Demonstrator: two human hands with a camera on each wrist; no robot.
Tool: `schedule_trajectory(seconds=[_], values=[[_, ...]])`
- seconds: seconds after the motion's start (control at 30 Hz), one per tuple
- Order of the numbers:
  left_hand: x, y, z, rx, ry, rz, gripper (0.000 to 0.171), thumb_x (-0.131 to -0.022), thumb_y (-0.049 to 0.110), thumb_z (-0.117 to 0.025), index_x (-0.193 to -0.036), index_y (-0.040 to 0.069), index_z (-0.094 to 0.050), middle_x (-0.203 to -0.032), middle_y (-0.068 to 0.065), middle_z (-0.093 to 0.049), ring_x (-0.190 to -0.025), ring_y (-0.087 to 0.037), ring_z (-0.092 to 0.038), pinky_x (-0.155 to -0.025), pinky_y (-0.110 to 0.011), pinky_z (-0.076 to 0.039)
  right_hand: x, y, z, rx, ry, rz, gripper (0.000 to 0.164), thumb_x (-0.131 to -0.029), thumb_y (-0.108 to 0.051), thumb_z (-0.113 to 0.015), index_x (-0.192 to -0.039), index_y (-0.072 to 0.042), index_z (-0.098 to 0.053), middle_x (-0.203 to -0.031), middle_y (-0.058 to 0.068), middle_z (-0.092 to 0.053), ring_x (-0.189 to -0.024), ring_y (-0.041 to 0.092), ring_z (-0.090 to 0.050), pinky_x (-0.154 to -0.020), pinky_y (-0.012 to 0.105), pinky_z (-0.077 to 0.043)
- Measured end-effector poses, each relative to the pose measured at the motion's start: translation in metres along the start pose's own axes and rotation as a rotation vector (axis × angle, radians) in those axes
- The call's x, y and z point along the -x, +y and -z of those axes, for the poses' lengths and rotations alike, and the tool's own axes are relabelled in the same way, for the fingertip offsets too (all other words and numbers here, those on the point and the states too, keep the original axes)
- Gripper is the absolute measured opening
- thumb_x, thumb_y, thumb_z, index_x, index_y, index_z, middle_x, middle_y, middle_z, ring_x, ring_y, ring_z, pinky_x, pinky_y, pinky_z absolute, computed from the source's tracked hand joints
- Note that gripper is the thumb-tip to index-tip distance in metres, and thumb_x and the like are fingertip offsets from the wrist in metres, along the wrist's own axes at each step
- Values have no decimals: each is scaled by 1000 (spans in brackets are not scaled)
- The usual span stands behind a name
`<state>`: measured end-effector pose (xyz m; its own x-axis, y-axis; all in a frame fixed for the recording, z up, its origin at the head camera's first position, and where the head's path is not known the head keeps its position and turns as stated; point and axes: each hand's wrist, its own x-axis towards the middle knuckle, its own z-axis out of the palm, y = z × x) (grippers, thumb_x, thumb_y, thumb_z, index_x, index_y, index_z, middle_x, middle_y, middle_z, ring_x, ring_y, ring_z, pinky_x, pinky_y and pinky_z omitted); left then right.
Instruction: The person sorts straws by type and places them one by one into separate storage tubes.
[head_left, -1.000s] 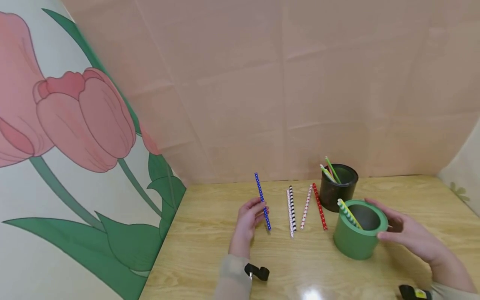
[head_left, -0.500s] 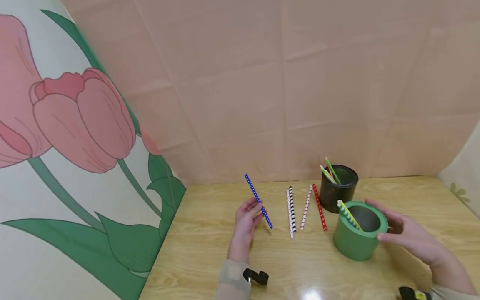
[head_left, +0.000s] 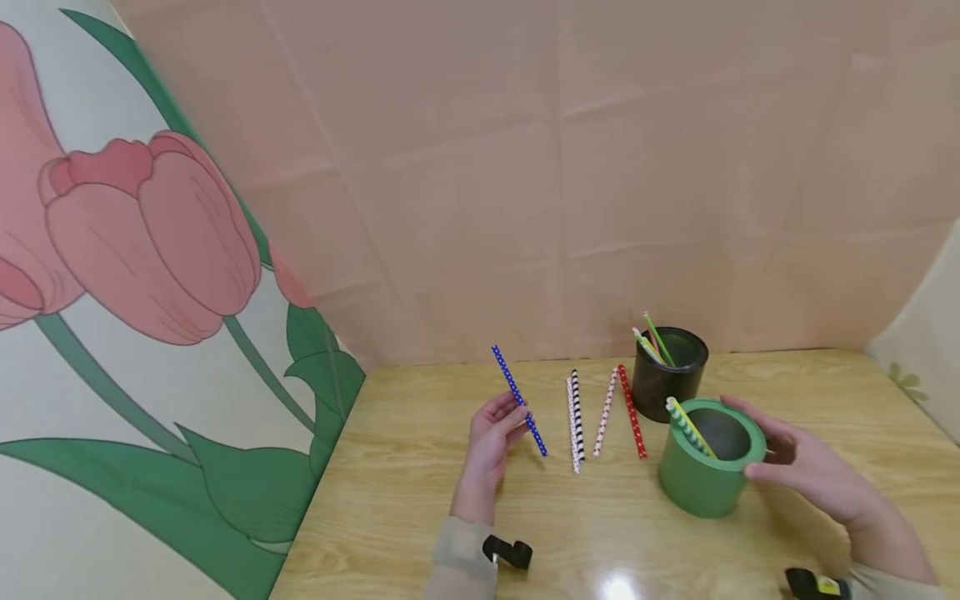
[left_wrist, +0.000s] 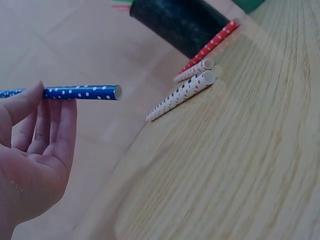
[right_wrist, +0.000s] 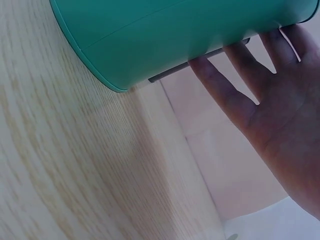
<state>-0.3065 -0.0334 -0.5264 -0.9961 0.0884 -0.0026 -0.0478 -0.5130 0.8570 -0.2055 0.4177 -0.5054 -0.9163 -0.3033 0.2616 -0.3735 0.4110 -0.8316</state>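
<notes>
Above the table's left part, my left hand pinches a blue paper straw with white dots between thumb and fingers. The straw leans, upper end to the left; in the left wrist view its open end points right. My right hand holds a green cup by its right side, thumb at the near side and fingers behind. In the right wrist view, fingertips touch the cup's wall. A green-and-white striped straw and a yellow straw stand in that cup, leaning left.
Between the hands lie a black-and-white striped straw, a white straw with small dots, a white straw with red dots and a red dotted straw. Behind the green cup stands a black cup with several straws.
The blue straw has turned in my left fingers, its upper end swinging left. The head view has shifted slightly. My right hand keeps its hold on the green cup.
</notes>
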Motion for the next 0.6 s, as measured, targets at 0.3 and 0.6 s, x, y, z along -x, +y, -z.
schedule_trajectory(seconds=[0.3,0.6], values=[[4,4,-4,0,-31,-14,27,-95,-9,-73,-121,-1,-69,-110,-12,-75,-92,-19,-75,-89,-36,-65,-1,-3,-2,-8,-1,-1,91,-90,10,-72,-169,-11,-32,-144,-15,-64,-119,8,-67,-92,20,-55],[12,11,-24,-16,-78,-65,24,-92,-13,-71,-112,1,-68,-110,-20,-74,-92,-23,-75,-87,-38,-66,-1,-7,-1,16,-3,-13,90,-91,9,-72,-169,-11,-32,-144,-15,-63,-120,6,-65,-91,19,-54]])
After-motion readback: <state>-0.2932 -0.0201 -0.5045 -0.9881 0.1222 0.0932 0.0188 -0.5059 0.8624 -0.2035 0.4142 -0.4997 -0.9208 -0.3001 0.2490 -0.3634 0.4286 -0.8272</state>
